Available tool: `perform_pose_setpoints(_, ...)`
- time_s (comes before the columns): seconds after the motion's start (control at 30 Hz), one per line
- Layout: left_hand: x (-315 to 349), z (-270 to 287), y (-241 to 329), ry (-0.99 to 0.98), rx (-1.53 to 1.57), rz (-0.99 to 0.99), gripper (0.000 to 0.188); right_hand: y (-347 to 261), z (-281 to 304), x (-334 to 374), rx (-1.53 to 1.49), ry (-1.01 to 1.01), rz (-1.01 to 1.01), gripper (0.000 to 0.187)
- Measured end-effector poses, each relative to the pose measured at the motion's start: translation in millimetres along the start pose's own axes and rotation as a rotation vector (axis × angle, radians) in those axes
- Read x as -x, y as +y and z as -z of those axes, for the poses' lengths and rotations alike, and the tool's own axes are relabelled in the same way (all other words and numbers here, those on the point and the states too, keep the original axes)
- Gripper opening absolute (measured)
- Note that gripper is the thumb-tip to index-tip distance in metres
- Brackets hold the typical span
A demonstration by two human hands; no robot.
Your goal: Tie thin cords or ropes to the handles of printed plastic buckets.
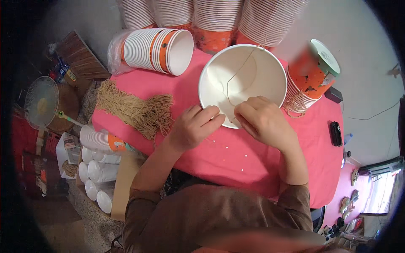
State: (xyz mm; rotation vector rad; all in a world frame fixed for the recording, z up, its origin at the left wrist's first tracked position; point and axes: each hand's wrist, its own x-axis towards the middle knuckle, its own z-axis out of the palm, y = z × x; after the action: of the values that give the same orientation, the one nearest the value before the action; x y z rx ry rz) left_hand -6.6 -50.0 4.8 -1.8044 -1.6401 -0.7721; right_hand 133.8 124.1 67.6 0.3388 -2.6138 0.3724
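Observation:
A large white paper bucket [216, 63] lies tipped on the pink cloth, its open mouth facing me. A thin tan string [228, 86] hangs from its far rim and runs down across the mouth to the near rim. There my right hand [266, 122] is closed, fingertips pinching the string at the edge. My left hand [194, 127] is closed on the near rim just to the left; whether it also has string in it is hidden by the fingers. A bundle of cut tan strings [137, 107] rests left of my left hand.
Stacked orange-and-white buckets [217, 21] in plastic stand along the back. Another nested stack [154, 50] lies on its side at the back left. At right stands an upside-down orange stack [310, 80] beside a black object [336, 133]. A cardboard box [126, 181] with white tubs sits lower left.

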Motion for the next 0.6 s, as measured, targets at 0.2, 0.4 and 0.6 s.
perform_pose_setpoints(0.2,0.4,5.4,2.8,-0.023,-0.017,0.004,0.022,-1.9,3.6,-0.3,0.020,-0.028,0.002,0.014)
perform_pose_setpoints(0.4,-1.1,6.8,4.8,-0.042,-0.008,0.019,0.022,1.0,-0.4,1.2,-0.026,0.013,0.018,0.015)
perform_pose_setpoints(0.6,-3.3,7.2,3.8,-0.031,0.006,0.008,0.022,-0.1,-0.3,0.9,-0.038,-0.005,0.022,0.015)
